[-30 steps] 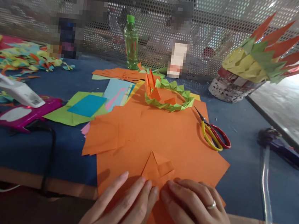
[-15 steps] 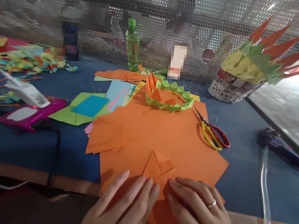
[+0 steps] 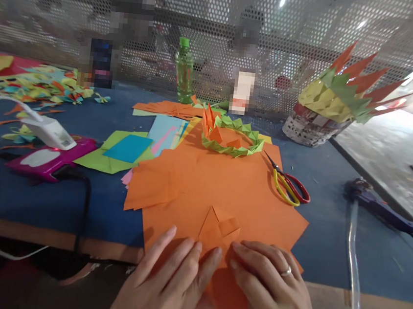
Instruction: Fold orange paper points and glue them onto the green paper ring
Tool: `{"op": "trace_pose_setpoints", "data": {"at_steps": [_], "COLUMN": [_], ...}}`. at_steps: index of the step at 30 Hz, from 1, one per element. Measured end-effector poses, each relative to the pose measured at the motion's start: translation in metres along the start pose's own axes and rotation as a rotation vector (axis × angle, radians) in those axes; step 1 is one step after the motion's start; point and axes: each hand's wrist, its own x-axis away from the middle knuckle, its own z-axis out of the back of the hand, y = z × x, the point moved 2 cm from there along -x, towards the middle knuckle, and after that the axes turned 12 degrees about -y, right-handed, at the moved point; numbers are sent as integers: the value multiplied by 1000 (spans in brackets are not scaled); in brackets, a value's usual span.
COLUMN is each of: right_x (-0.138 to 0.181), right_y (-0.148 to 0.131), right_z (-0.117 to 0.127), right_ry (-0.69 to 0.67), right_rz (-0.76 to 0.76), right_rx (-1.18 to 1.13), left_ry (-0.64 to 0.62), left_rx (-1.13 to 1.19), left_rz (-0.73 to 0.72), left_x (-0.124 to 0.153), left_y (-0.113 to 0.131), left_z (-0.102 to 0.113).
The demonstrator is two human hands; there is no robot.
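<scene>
A small folded piece of orange paper (image 3: 220,227) lies on top of a large orange sheet (image 3: 222,180) near the table's front edge. My left hand (image 3: 167,278) rests on its left side, fingers stretched out, the fingertips at the lower part of the folds. On the other side my right hand (image 3: 270,279), wearing a ring, lies with extended fingers, their tips touching the paper beside the folded piece. Part of the paper below is hidden by both hands. Scissors (image 3: 286,185) with yellow and red handles lie partly on the sheet's right edge.
Behind stands a ring of folded green and orange paper (image 3: 236,138). Leftward are coloured sheets (image 3: 128,147), a magenta power strip (image 3: 49,160) with a white plug, and paper scraps. A green bottle (image 3: 183,73), a paper-covered basket (image 3: 318,107) and a glue gun (image 3: 381,207) stand or lie around.
The view has shifted slightly. My left index fingertip has moved a little away from the other fingers, to the right. The folded piece stays in nearly the same place on the sheet.
</scene>
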Motion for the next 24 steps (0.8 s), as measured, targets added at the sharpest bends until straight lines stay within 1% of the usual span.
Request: {"op": "trace_pose_setpoints", "data": {"at_steps": [2,5,8,11,16,19,22,24], "right_x": [-1,-2,-2,-1,-3,-5,-7,-9], "right_y": [1,1,-1,-2,-4,-5,-7,-8], "right_z": [2,2,2,2,4,6,7,7], "right_ry": [-1,-9,-9,-21,-54,-54,-29,-27], "right_rz": [-5,-2,1,-11,-34,-61,-64,-61], "right_rx": [-12,-29,-57,-97,-86,-78,-59,-53], "left_ry": [7,54,105,97,-87,-137,-243,-290], "left_rx": [12,98,218,280,264,276,304,328], "left_rz": [-12,-64,-81,-60,-101,-146,-213,-248], "left_x": [0,-3,-9,-20,-38,-46,-51,-53], "left_y": [-2,-11,-24,-35,-45,-52,-59,-62], "left_z": [-2,-1,6,14,14,15,19,23]}}
